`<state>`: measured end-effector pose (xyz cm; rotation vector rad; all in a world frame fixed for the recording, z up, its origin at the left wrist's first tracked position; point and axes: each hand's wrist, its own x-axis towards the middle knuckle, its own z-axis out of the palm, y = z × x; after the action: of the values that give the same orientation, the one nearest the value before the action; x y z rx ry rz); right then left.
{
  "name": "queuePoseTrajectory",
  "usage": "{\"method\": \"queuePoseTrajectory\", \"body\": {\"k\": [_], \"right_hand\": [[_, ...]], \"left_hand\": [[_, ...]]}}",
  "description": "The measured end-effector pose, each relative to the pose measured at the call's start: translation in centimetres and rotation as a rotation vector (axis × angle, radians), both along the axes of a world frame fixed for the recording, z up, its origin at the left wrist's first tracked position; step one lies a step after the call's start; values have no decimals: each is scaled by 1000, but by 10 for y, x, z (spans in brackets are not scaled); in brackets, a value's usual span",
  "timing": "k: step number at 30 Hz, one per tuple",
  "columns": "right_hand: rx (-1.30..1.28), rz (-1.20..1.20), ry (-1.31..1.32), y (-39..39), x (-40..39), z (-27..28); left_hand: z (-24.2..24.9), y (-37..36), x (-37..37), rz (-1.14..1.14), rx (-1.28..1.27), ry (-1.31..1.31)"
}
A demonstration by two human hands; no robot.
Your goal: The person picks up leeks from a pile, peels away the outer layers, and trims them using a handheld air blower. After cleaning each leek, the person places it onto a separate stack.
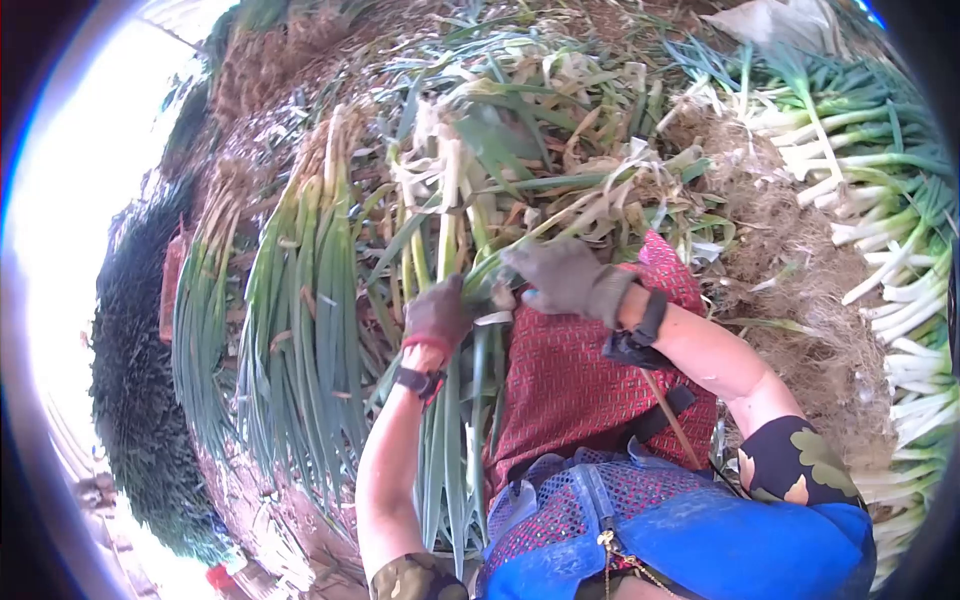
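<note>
Both hands wear grey-brown work gloves. My left hand (438, 315) is closed round long green onions (450, 220), whose green leaves hang down below it toward my lap. My right hand (563, 280) is just to the right, above the red patterned cloth (590, 370) over my legs. Its fingers are curled at a green onion leaf (490, 268) between the two hands; the fingertips are partly hidden. A long yellowish leaf (590, 200) slants up to the right from there.
Bundles of green onions (310, 240) lie to the left, with a dark green heap (145, 370) beyond. Stripped leaves (540, 110) litter the ground ahead. At right, cleaned white-stemmed onions (900, 220) form a long row beside piled roots (800, 300). A pale sack (780, 25) lies at the top right.
</note>
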<state>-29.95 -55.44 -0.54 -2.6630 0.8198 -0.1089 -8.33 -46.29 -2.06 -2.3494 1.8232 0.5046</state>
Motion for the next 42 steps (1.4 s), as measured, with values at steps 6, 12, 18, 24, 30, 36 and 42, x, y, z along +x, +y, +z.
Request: {"method": "queuePoseTrajectory", "body": {"k": [6, 12, 18, 24, 30, 36, 42], "right_hand": [[-102, 19, -53, -8, 19, -31], [-31, -91, -130, -24, 17, -23], [-132, -218, -234, -25, 13, -19], [-51, -20, -49, -26, 13, -29], [-456, 102, -252, -6, 35, -9], [-618, 141, -475, 58, 75, 52], [-615, 306, -636, 81, 60, 99]], "left_hand": [[46, 2, -17, 10, -22, 165], [90, -23, -11, -221, -190, 66], [125, -24, -2, -209, -260, 132], [155, 83, 28, 99, -313, 302], [176, 201, 83, 208, -338, 294], [156, 150, 40, 198, -395, 521], [122, 149, 15, 411, -254, 895]]}}
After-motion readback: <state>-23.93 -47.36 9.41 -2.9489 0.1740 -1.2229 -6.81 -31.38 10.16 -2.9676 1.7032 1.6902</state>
